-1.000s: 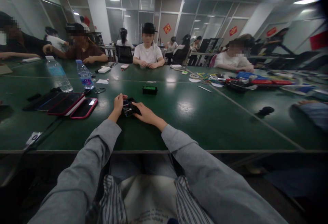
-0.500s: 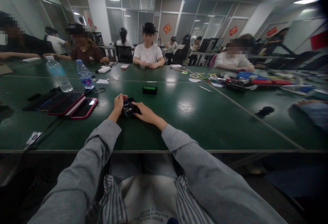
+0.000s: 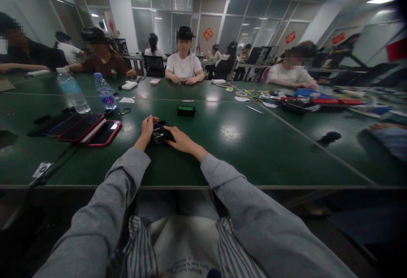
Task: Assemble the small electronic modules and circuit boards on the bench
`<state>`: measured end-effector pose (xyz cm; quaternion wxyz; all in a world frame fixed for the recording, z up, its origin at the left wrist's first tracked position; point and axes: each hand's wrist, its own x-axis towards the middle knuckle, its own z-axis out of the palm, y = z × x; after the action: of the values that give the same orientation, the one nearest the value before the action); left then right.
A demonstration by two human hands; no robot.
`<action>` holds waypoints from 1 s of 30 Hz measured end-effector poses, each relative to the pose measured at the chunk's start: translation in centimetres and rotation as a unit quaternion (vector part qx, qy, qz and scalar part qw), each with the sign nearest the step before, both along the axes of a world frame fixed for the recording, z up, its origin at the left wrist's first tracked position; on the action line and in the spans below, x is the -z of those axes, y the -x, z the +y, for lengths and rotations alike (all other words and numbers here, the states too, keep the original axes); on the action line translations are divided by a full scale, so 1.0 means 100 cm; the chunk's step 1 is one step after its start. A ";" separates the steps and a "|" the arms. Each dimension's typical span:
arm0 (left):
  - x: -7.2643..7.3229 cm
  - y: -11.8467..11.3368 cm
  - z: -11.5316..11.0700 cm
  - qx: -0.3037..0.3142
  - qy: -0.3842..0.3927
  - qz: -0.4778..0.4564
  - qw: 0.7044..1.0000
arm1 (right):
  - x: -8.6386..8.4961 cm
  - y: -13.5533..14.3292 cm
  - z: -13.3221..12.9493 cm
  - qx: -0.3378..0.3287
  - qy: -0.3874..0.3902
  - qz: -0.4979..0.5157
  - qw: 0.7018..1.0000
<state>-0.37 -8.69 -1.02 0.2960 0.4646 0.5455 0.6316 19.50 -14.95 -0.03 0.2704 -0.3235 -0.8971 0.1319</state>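
A small dark device (image 3: 159, 135) with exposed parts sits low over the green table (image 3: 241, 163), between my two hands. My left hand (image 3: 147, 129) is curled around its left side. From the right, my right hand (image 3: 178, 138) holds the device's right edge, thumb below and fingers on top. Part of the device is hidden by the fingers. Beyond my hands lies a black box with a green top (image 3: 186, 111), touched by neither hand.
Left of my hands lie a pink-edged phone (image 3: 104, 134) and other dark flat devices. Behind them stand two water bottles (image 3: 106, 91). A small black object (image 3: 330, 137) and a pen (image 3: 254, 110) lie to the right. People sit across the table, near cables and bags.
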 end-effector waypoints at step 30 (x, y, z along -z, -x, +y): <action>0.002 0.001 0.002 0.006 -0.002 0.016 1.000 | 0.000 0.000 -0.001 0.000 0.000 -0.013 1.000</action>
<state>-0.51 -8.45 -1.27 0.2905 0.4787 0.5462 0.6230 19.51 -15.04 0.01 0.2589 -0.3254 -0.9005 0.1272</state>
